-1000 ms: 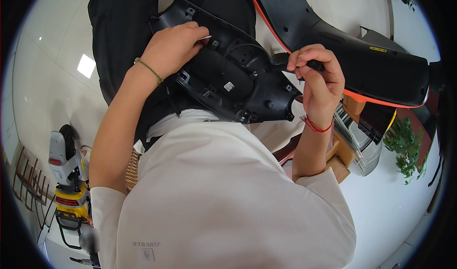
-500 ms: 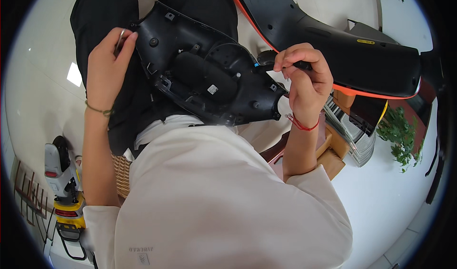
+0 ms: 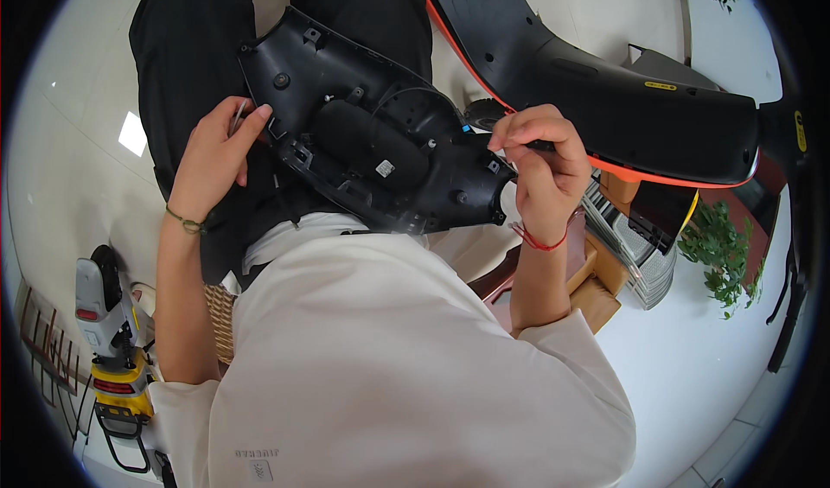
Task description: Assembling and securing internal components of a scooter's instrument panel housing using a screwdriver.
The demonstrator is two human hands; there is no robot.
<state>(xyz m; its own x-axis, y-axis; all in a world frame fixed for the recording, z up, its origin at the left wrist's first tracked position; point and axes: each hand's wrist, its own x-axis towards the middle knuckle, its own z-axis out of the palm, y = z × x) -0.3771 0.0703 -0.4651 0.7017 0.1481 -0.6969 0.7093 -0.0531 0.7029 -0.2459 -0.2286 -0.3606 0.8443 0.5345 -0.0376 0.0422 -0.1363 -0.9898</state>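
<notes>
A black moulded plastic panel lies across my lap, its inner side up, showing bosses, clips, a cable and a small white label. My left hand is at the panel's left edge, thumb and forefinger closed on a thin silver metal piece; whether it also grips the panel is unclear. My right hand is over the panel's right end, fingers curled round a slender black tool with a small blue mark toward its far end. The tool's far end is at or over the panel's upper right edge; contact is unclear.
Just beyond the panel stands a black scooter body with orange trim. At lower left are a yellow and grey scooter and a dark rack. On the right are stacked metal chairs, a wooden chair and a plant.
My left hand swung left from over the panel's middle, then came down along its left edge with the metal piece. My right hand shifted left, then slightly down, with the black tool.
</notes>
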